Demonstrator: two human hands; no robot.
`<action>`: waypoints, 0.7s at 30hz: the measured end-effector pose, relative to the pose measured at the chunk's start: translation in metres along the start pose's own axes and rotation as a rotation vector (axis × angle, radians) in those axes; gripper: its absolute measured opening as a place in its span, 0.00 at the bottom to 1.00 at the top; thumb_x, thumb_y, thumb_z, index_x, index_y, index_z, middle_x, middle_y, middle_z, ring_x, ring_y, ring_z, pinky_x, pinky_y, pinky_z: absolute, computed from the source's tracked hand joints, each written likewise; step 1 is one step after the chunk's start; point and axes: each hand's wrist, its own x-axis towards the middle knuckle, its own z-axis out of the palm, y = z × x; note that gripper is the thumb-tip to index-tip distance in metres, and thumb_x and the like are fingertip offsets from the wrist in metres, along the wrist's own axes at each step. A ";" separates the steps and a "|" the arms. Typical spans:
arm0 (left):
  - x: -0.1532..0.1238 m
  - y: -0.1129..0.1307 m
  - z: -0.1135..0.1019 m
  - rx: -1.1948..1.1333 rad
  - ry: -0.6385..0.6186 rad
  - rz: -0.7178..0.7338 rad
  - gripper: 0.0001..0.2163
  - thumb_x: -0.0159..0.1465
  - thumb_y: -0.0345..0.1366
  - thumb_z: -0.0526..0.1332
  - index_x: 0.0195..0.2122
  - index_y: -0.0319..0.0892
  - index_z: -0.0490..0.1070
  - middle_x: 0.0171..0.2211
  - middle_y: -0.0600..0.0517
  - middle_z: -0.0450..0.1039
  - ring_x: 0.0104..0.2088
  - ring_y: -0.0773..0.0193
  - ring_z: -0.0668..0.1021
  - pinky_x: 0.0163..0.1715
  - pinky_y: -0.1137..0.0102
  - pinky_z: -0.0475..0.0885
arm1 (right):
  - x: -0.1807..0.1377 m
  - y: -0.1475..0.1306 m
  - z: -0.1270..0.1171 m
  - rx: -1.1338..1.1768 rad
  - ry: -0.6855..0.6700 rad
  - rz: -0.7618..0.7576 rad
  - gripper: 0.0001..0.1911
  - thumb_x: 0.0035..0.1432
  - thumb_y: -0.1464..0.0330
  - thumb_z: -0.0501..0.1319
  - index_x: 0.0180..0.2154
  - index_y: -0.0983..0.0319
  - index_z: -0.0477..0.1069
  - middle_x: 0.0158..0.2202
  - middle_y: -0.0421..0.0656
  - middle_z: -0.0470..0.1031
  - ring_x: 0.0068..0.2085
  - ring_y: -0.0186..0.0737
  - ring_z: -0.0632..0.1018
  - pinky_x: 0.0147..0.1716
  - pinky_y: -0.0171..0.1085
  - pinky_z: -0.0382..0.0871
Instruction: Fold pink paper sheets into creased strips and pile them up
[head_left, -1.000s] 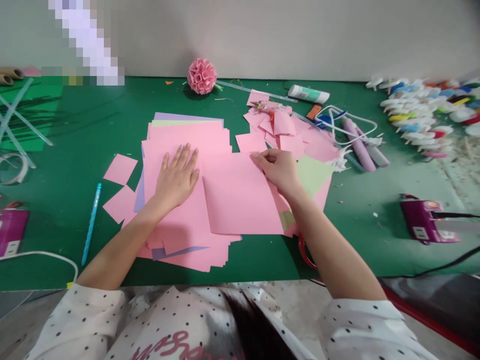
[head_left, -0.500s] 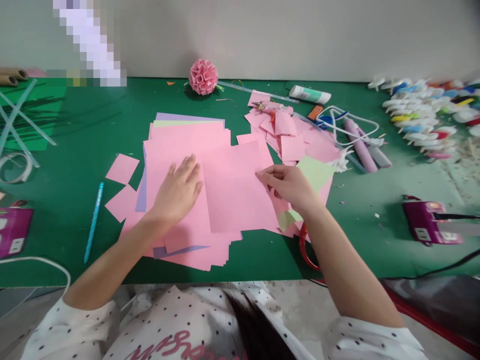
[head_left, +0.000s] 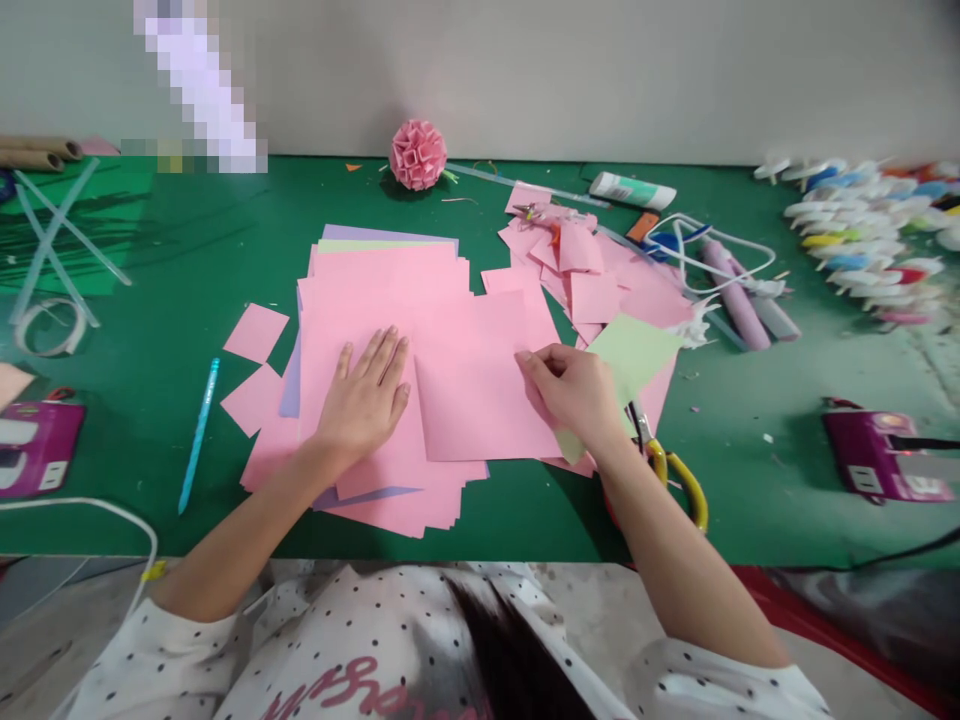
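My left hand (head_left: 365, 398) lies flat, fingers stretched, on a stack of pink paper sheets (head_left: 375, 290) on the green table (head_left: 172, 260). A folded pink sheet (head_left: 472, 385) lies on top of the stack to the right of that hand. My right hand (head_left: 574, 392) pinches the right edge of this folded sheet with its fingertips. A pale green sheet (head_left: 634, 355) lies just beyond my right hand. Yellow-handled scissors (head_left: 667, 465) lie partly under my right wrist.
Small pink squares (head_left: 255, 333) and a blue pen (head_left: 198, 436) lie at the left. A pink paper ball (head_left: 417, 154), a glue tube (head_left: 631, 190), cut pink pieces (head_left: 592, 265) and purple rolls (head_left: 731, 290) lie behind. Purple devices (head_left: 889, 455) sit at both sides.
My right hand slid down the folded sheet's right edge toward me. The left hand also drew back a little on the stack. The scissors now show beside my right wrist.
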 end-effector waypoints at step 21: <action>-0.001 -0.007 -0.006 -0.078 0.209 0.041 0.24 0.76 0.37 0.42 0.70 0.37 0.60 0.73 0.40 0.55 0.74 0.50 0.56 0.72 0.46 0.51 | -0.029 0.004 -0.009 0.343 -0.191 0.156 0.29 0.48 0.41 0.69 0.28 0.61 0.75 0.17 0.37 0.67 0.19 0.31 0.62 0.20 0.34 0.54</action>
